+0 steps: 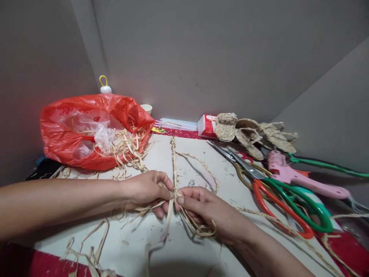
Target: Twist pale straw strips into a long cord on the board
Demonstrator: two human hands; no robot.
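Observation:
My left hand (pixel 148 189) and my right hand (pixel 206 211) meet at the middle of the white tabletop (pixel 184 246). Both pinch pale straw strips (pixel 170 211) at the near end of a thin braided straw cord (pixel 173 157). The braid runs away from my fingers toward the back of the table, and a second twisted cord (pixel 201 165) loops off to the right. Loose strip ends hang down below my fingers and curl under my right palm.
A red plastic bag (pixel 92 129) spilling straw lies at back left, with a white bottle (pixel 105 87) and cup (pixel 147 108) behind. At right lie red-handled scissors (pixel 276 207), green-handled scissors (pixel 300 202), a pink glue gun (pixel 294 175), woven straw pieces (pixel 248 132) and a red-white box (pixel 206 125).

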